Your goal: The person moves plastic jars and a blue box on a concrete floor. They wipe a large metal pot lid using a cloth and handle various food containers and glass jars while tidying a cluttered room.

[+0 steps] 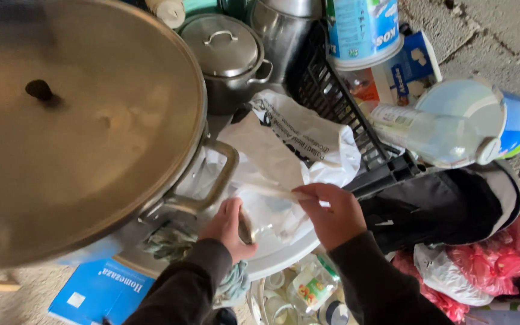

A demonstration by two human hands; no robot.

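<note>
Head view: left hand [229,227] grips a spoon [245,227]; right hand [332,213] pinches a white bag [284,150] (contents hidden)

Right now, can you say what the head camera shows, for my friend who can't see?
Two hands work at a white bag: the right hand pinches it, the left hand holds a spoon. A huge lidded pot sits alongside.

Left hand [229,229] and right hand [332,213] close together, fingers curled.

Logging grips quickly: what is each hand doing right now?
Left hand: closed on a small metal object, hard to identify.
Right hand: pinching the white plastic bag.
</note>
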